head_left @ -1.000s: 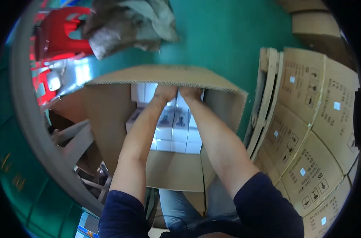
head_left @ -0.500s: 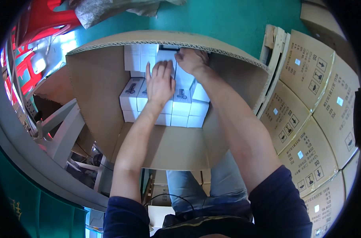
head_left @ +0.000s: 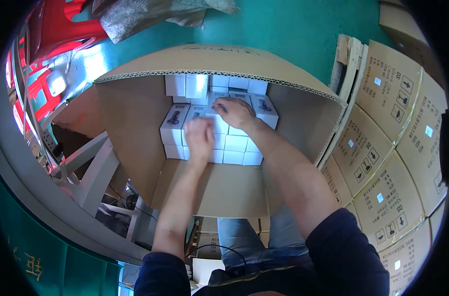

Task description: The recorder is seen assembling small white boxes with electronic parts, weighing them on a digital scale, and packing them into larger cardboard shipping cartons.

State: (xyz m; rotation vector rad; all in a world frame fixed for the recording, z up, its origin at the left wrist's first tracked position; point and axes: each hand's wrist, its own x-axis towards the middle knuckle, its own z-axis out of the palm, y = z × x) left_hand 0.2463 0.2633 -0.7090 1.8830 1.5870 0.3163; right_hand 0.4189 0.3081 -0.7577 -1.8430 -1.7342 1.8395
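Observation:
A large open cardboard carton [head_left: 130,113] stands in front of me, with several small white boxes [head_left: 172,130] stacked in rows inside it. Some box tops carry a dark printed picture. Over the front rows, my right hand [head_left: 235,113] has its fingers curled in above a white box [head_left: 217,124] near the middle; whether it grips anything is hidden. Just left of that box is my left hand [head_left: 199,135], smeared by motion, its fingers bent and their hold unclear. Farther back, more white boxes [head_left: 197,86] line the carton's far wall.
Sealed brown cartons [head_left: 367,148] are stacked at the right beside a wooden pallet [head_left: 350,69]. Grey metal framework [head_left: 93,172] stands close on the left. Red plastic stools [head_left: 61,29] and a grey sheet [head_left: 145,19] lie beyond on the green floor.
Both hands have drawn back from the carton's far side toward the front rows. The left fingers, spread before, are now bent. The view has shifted slightly, uncovering more boxes at the back.

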